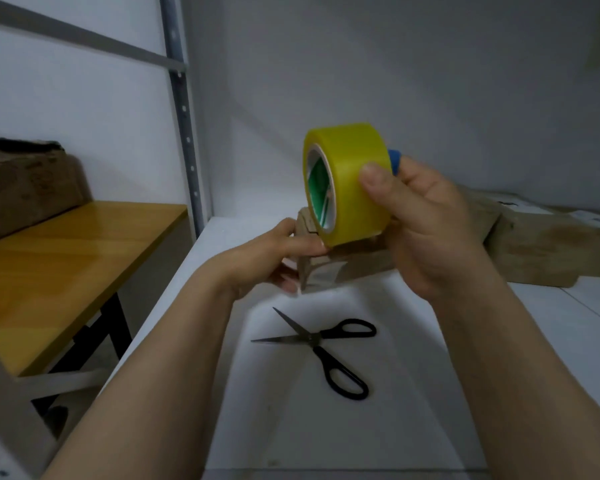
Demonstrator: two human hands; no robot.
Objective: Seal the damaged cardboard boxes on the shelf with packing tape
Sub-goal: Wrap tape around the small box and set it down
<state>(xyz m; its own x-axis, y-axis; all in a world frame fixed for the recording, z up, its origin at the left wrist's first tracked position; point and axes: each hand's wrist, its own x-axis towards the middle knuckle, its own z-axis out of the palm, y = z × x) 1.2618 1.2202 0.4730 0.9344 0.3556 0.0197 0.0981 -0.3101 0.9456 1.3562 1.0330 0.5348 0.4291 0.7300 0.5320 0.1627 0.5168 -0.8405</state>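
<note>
- Closest to my view are the two bare forearms, the left forearm (160, 358) and the right forearm (520, 358), both reaching up over the white shelf (361, 427).
- Between them lie the scissors (321, 344), blades apart, flat on the shelf and touched by neither hand.
- The right hand (426, 230) grips the tape roll (354, 188): the thumb presses on its yellow outer face and the fingers wrap round behind. Something blue shows at the fingertips, and I cannot tell what it is.
- The left hand (274, 258) pinches the tape strip (321, 271) at the near corner of the cardboard box (534, 251), thumb above and fingers curled below (this spot is blurred, so I read it with some caution).
- The box lies low and crumpled along the back of the shelf. The roll is held just above its left end.
- To the left, off the shelf, a wooden table (66, 265) carries a second box (25, 188).
- Risk, as I judge it: the clear strip is slack and creased near the corner. If the roll is pulled without tension it may fold onto itself or stick to the fingers.
- If the left pinch slips, the end may lift off the cardboard and the seam will not hold.
- Cutting calls for a free hand, and letting go of the roll could let it swing and peel the strip away.
</note>
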